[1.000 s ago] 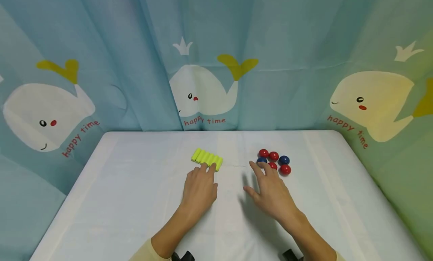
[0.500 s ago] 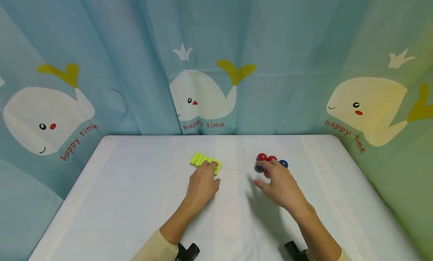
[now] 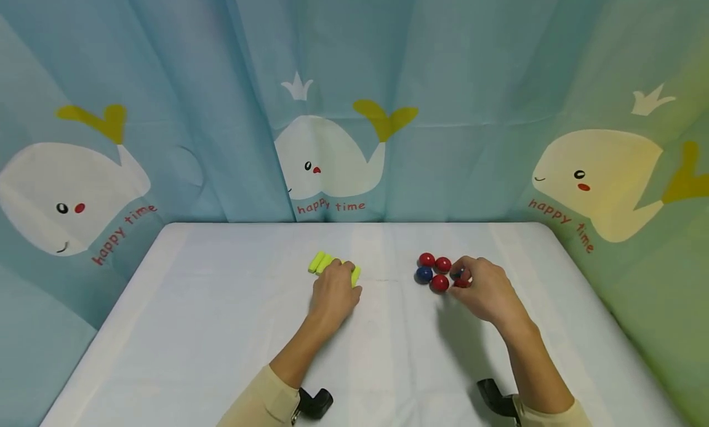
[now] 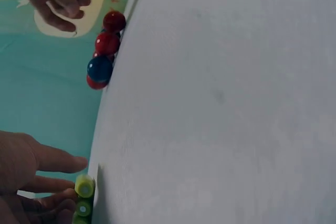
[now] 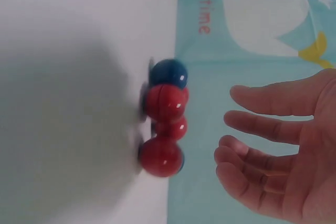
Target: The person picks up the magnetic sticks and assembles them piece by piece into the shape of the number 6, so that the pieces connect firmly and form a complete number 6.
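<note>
In the head view my left hand (image 3: 335,298) lies over a row of short yellow-green sticks (image 3: 317,262), covering several of them. The left wrist view shows that hand's fingertips at the round end of one green stick (image 4: 84,186), the thumb stretched out above it. My right hand (image 3: 490,291) hovers at the right side of a cluster of glossy red balls (image 3: 440,283) and blue balls (image 3: 423,274), partly hiding two of them. In the right wrist view its loosely bent fingers (image 5: 268,125) stay apart from the balls, with nothing between them.
The balls and sticks lie on a white-covered table (image 3: 382,353), a gap between the two groups. A blue-green curtain (image 3: 465,168) with whale prints hangs behind and at the sides. Black mounts (image 3: 316,403) show at both wrists.
My right hand has moved rightward from over the left balls to the cluster's right side. The left hand has stayed at the sticks, its fingers now covering more of them. The head view has tilted slightly.
</note>
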